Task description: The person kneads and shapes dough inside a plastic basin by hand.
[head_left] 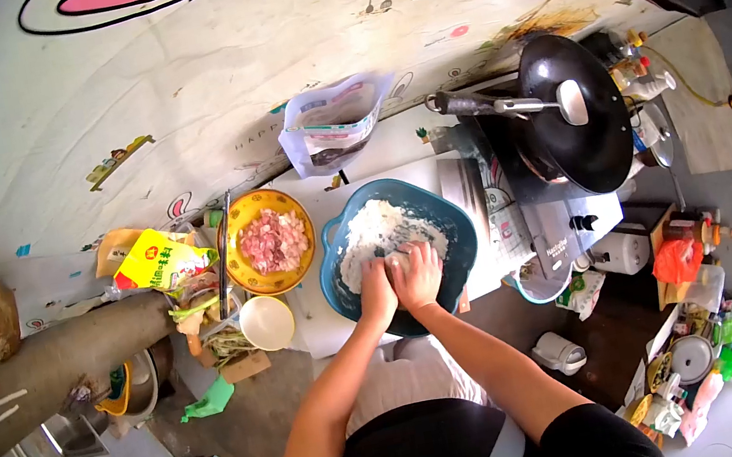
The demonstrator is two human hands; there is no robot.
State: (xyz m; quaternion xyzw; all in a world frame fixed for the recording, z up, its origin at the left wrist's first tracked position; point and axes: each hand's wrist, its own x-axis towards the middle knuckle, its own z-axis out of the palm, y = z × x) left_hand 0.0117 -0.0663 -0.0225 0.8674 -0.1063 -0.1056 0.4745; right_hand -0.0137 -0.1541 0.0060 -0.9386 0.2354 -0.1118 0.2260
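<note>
A blue basin holds loose white flour that looks partly clumped into dough. Both my hands are down inside it, side by side and touching. My left hand presses into the flour with its fingers curled, their tips hidden. Close against it, my right hand is closed too, fingers bent down into the mixture. To the left stands a yellow bowl of chopped raw meat, with dark chopsticks along its left side. A small cream bowl sits just below it.
An open plastic bag stands against the wall behind the basin. On the right, a black wok with a spatula rests on the stove. A yellow seasoning packet and vegetables lie left. A thick pillar rises further left.
</note>
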